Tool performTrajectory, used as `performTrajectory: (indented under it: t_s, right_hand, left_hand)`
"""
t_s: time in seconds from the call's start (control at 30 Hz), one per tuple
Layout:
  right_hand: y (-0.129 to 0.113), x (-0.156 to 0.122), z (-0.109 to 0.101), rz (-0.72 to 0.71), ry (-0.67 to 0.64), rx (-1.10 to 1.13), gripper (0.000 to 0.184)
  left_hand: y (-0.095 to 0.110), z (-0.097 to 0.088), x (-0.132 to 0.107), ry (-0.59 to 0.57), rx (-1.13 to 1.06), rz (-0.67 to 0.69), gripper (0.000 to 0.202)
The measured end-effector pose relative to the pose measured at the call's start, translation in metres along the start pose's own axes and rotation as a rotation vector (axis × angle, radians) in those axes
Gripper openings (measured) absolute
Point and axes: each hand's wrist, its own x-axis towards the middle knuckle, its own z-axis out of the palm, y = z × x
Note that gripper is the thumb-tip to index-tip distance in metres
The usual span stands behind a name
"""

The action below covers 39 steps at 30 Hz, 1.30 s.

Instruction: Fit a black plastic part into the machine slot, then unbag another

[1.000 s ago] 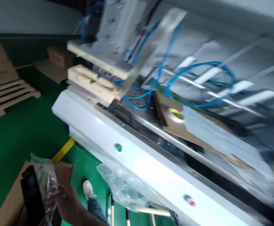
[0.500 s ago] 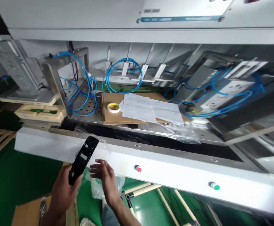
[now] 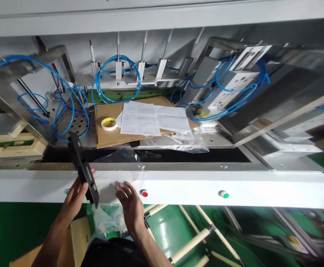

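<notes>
My left hand (image 3: pixel 77 193) grips a long black plastic part (image 3: pixel 83 168) with slots along it. The part is tilted and turned nearly edge-on, in front of the machine's white front rail (image 3: pixel 178 181). To its right, my right hand (image 3: pixel 131 204) is raised with fingers apart and curved, holding nothing. A red push button (image 3: pixel 144 193) sits on the rail just beside that hand. Clear plastic film (image 3: pixel 120 157) hangs over the rail edge behind the hands.
Inside the machine, a cardboard sheet (image 3: pixel 108 139) bears a tape roll (image 3: pixel 108 124) and printed papers (image 3: pixel 139 118). Blue air hoses (image 3: pixel 138 79) coil around several cylinders. A green button (image 3: pixel 224 194) is on the rail. Below stand a cardboard box (image 3: pixel 79 237) and a tube frame (image 3: pixel 191 244).
The black part has been turned from its broad face to nearly edge-on, its top tipping left. My right hand stays open nearby. The camera view has swung right.
</notes>
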Motion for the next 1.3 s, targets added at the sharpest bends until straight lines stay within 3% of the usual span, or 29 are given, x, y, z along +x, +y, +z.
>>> performTrajectory:
  t_s: [0.17,0.4,0.47,0.57,0.6,0.67,0.73,0.83,0.97,1.03,1.1,1.17,1.23,1.3]
  right_hand:
    - [0.017,-0.005,0.002,0.014,-0.033,0.023,0.042]
    - [0.020,-0.022,-0.011,-0.006,0.226,-0.344,0.040]
    - [0.022,-0.029,-0.016,-0.141,0.356,-0.455,0.047]
    - [0.019,-0.032,-0.016,-0.636,0.481,-0.808,0.044]
    - [0.017,-0.030,-0.012,-0.827,0.431,-0.987,0.038]
    - [0.009,-0.021,-0.001,-1.105,0.210,-1.348,0.025]
    - [0.000,-0.006,0.008,-1.196,0.038,-1.634,0.037]
    - [-0.010,0.016,0.004,-1.115,0.088,-1.889,0.075]
    - [-0.019,0.029,-0.027,-1.020,0.120,-1.991,0.090]
    - [-0.025,0.029,-0.040,-1.046,0.070,-1.960,0.081]
    - [-0.032,0.027,-0.047,-1.111,0.093,-1.850,0.060]
    - [-0.038,0.025,-0.046,-1.195,0.202,-1.725,0.045]
    - [-0.038,0.022,-0.036,-1.268,0.295,-1.677,0.041]
    - [-0.032,0.021,-0.021,-1.307,0.224,-1.764,0.045]
  left_hand:
    - [0.001,0.013,0.037,-0.060,0.084,-0.002,0.062]
    - [-0.006,-0.004,0.070,-0.175,0.001,-0.037,0.068]
    - [-0.007,-0.008,0.074,-0.205,-0.016,-0.040,0.070]
    - [-0.007,-0.011,0.080,-0.239,-0.043,-0.005,0.072]
    - [-0.007,-0.012,0.081,-0.257,-0.048,0.003,0.071]
    - [-0.007,-0.015,0.084,-0.286,-0.060,0.009,0.068]
    - [-0.007,-0.018,0.088,-0.289,-0.071,0.015,0.065]
    - [-0.009,-0.022,0.093,-0.266,-0.089,0.052,0.061]
    - [-0.008,-0.027,0.100,-0.273,-0.099,0.073,0.056]
    - [-0.006,-0.030,0.104,-0.270,-0.093,0.084,0.055]
    - [-0.004,-0.032,0.107,-0.271,-0.092,0.091,0.052]
    - [-0.003,-0.033,0.110,-0.277,-0.101,0.097,0.048]
    - [-0.002,-0.031,0.112,-0.298,-0.118,0.101,0.048]
    - [-0.001,-0.027,0.114,-0.326,-0.142,0.099,0.051]
